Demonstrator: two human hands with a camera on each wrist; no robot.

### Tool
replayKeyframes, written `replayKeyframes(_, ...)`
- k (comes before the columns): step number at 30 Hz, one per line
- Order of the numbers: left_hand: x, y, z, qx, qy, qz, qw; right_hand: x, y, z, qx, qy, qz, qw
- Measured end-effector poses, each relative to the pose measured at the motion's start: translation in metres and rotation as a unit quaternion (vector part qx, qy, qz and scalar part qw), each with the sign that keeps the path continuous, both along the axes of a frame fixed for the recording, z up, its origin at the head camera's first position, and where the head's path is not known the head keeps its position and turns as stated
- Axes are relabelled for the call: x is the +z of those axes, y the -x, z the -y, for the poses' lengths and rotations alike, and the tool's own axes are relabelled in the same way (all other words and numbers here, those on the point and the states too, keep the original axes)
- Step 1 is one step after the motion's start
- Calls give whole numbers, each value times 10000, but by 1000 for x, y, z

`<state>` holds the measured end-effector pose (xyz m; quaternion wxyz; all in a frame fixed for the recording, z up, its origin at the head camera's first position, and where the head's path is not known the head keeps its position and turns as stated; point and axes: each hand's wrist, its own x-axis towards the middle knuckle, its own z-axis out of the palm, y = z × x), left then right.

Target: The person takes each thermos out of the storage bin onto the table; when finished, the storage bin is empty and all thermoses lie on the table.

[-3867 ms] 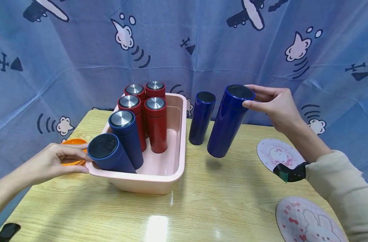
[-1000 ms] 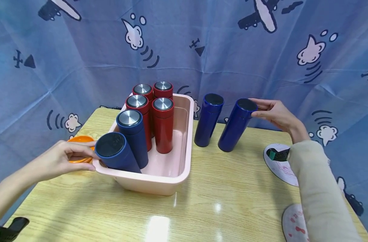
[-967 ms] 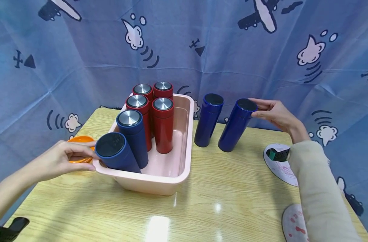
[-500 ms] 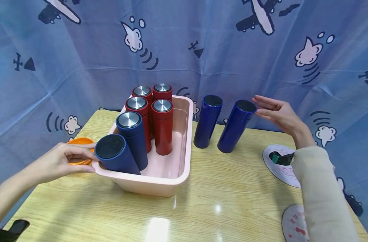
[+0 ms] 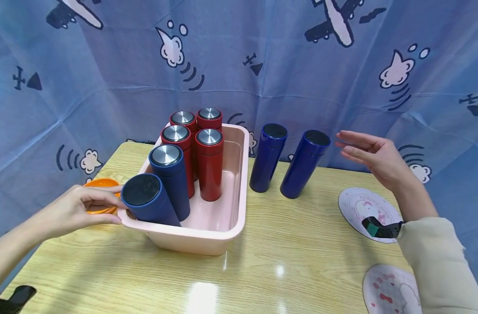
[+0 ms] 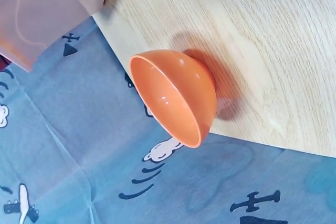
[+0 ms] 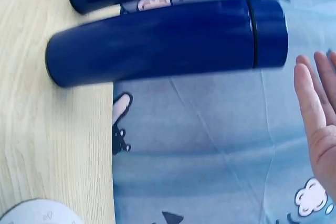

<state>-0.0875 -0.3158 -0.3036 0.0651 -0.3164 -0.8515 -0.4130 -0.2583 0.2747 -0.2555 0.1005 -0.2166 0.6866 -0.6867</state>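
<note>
My left hand (image 5: 104,205) grips the near left corner of a pink bin (image 5: 207,244). In the bin stand several red flasks (image 5: 209,163) and one upright blue flask (image 5: 168,174), while another blue flask (image 5: 145,198) leans by my fingers. Two blue flasks stand on the table right of the bin, the left one (image 5: 267,157) and the right one (image 5: 303,163). My right hand (image 5: 356,150) hovers to the right of them with straight fingers, touching nothing. The right wrist view shows the nearer flask (image 7: 157,43) and my fingers (image 7: 315,114) apart from it.
An orange bowl (image 5: 99,185) sits behind my left hand at the table's left edge, also seen from the left wrist as the bowl (image 6: 178,95). Two round printed coasters (image 5: 360,205) (image 5: 388,290) lie at the right. A blue patterned curtain (image 5: 239,65) closes off the back.
My right hand set the blue flask down beside the other one, let go of it and drew back to the right. My left hand stayed on the bin.
</note>
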Motion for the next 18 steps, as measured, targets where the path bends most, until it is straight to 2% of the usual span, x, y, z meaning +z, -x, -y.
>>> replayKeyframes(10,0,0,0,-35,-27,-17,10000,-6,-20,32,951,97,-106,9954)
replayKeyframes(18,0,1,0,-56,-20,-54,10000,-9,-33,71,952,-251,-71,9951)
